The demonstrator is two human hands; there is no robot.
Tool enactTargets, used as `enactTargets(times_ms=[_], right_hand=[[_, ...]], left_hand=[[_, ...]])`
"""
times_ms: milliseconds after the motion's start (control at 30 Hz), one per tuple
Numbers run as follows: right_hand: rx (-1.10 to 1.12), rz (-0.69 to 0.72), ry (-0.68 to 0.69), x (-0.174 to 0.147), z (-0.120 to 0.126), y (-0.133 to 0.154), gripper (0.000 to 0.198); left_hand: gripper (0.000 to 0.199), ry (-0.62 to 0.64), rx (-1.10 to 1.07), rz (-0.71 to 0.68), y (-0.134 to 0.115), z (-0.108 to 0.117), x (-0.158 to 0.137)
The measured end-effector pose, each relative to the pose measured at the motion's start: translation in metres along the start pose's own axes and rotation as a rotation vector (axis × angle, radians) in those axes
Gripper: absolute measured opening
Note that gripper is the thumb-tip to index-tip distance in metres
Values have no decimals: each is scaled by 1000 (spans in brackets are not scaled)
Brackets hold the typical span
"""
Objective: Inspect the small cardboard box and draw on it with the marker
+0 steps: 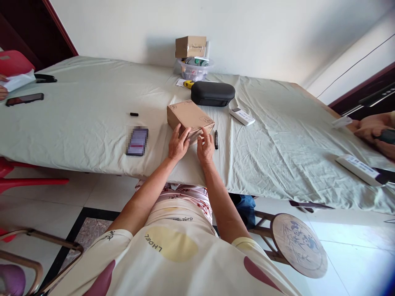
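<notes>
In the head view, a brown cardboard box point(190, 114) sits on the cloth-covered table point(92, 111) directly in front of the person, its printed top panel lying flat; its contents are hidden. Farther back near the wall, a round, translucent plastic tub point(195, 74) holds a jumble of things with green and white parts, too small to name. A second, plainer carton point(190, 46) is stacked above the tub. A black case point(212, 93), long and round-ended, lies just beyond the brown box, its inside out of sight.

The person's forearms reach forward and converge on the box's near end. The left hand point(178, 144) is at its near left corner, fingers bent over the edge; the right hand point(205, 148) is at the near right, fingers curled. The hands are apart from each other, and whether either one pinches the cardboard cannot be told.

The pale green cloth is wrinkled and soft. A slim black marker point(216, 139) lies just beside the right hand, a flat phone point(137, 141) to the left of the left hand, and a small black cylinder point(133, 114) beyond the phone.
</notes>
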State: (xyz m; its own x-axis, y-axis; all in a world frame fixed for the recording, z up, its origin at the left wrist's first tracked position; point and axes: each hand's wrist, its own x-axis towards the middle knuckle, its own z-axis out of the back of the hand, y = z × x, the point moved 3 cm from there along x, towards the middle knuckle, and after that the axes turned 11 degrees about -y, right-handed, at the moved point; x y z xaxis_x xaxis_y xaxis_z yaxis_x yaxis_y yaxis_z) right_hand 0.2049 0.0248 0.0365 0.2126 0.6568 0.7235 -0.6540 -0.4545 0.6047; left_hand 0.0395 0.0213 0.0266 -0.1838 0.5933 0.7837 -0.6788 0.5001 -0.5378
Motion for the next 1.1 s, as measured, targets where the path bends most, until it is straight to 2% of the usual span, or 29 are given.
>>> enactTargets(times_ms=[167,433,567,833,1100], right_hand=[[16,-40,-73,6,2,-16,57],[62,-175,-44,9,2,-28,69],[45,-190,-16,9,2,-28,71],[41,-247,-30,8,5,-27,69],[18,-232,-88,7,3,-33,53]], left_hand=[[44,-52,25,-29,-2,2,1],[42,-76,-11,-44,-2,5,3],[39,-86,9,-56,-3,7,4],[41,-88,-50,50,-4,10,6],[50,-101,-130,139,4,9,5]])
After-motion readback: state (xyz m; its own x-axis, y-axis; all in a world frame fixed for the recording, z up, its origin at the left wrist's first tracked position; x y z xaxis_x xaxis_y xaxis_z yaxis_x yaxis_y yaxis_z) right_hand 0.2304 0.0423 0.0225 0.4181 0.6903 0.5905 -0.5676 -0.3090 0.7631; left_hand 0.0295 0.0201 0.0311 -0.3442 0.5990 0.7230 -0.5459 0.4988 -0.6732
